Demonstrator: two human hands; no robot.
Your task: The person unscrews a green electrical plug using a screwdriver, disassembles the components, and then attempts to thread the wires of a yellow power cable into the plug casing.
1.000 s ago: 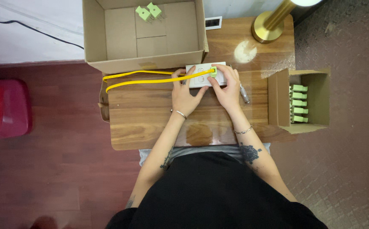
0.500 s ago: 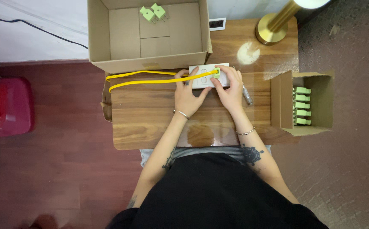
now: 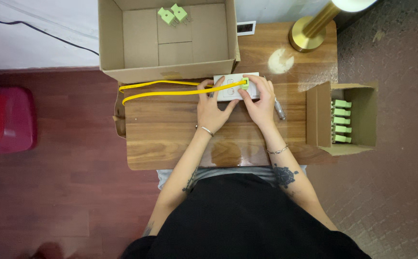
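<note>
A white outlet plate (image 3: pixel 231 92) lies on the wooden table (image 3: pixel 170 129). My left hand (image 3: pixel 212 108) rests on its left part, fingers over the plate and a yellow cable (image 3: pixel 165 88). My right hand (image 3: pixel 260 98) presses a small green plug (image 3: pixel 245 84) at the plate's upper right corner. The yellow cable loops leftward from that plug along the table's far edge.
A large open cardboard box (image 3: pixel 168 36) with two green plugs (image 3: pixel 173 14) stands behind the plate. A smaller open box (image 3: pixel 345 120) at the right holds several green plugs. A brass lamp base (image 3: pixel 307 33), a pen (image 3: pixel 279 109) and a red container (image 3: pixel 5 120) on the floor.
Both hands stay on the plate; the right hand's fingers have shifted slightly over the green plug. The camera view has drifted a little.
</note>
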